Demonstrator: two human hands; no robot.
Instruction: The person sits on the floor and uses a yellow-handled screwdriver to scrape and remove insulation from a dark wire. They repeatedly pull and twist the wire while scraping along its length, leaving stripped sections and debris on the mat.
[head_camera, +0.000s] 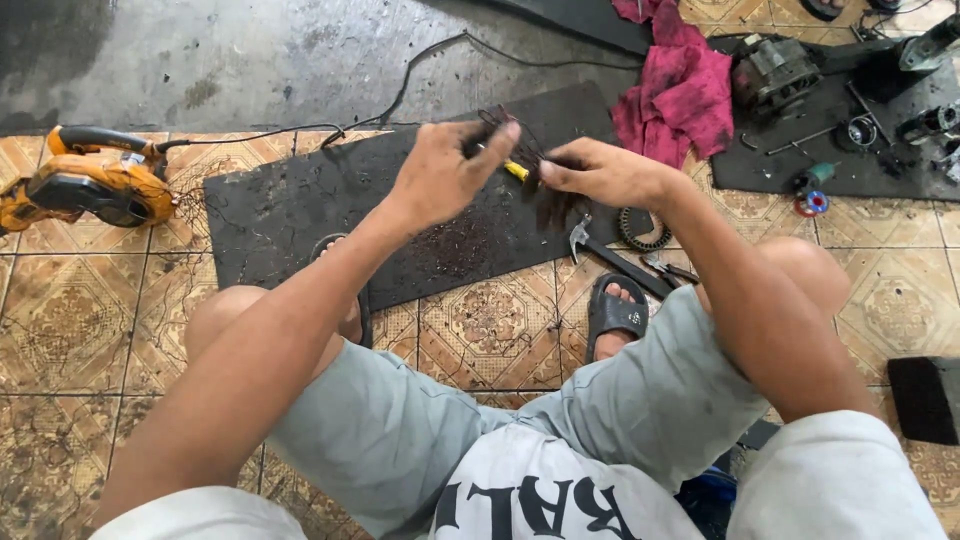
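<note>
A bundle of dark wire strands (520, 150) is pinched between his left hand (450, 175) and right hand (600, 172), fingers pressed together, above the black mat (300, 200).

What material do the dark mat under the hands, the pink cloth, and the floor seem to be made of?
The mat looks like rubber: black, dull, cracked on its surface. The cloth seems woven fabric: soft folds, matte pink-red. The floor appears to be ceramic tile: patterned squares with joint lines, slightly glossy, stained.

My left hand (440, 180) covered most of the yellow-handled tool (514, 170), so its kind was unclear. The wire bundle (545, 190) blurred, and the orange power tool (85, 185) was cut off at the left edge.
</note>
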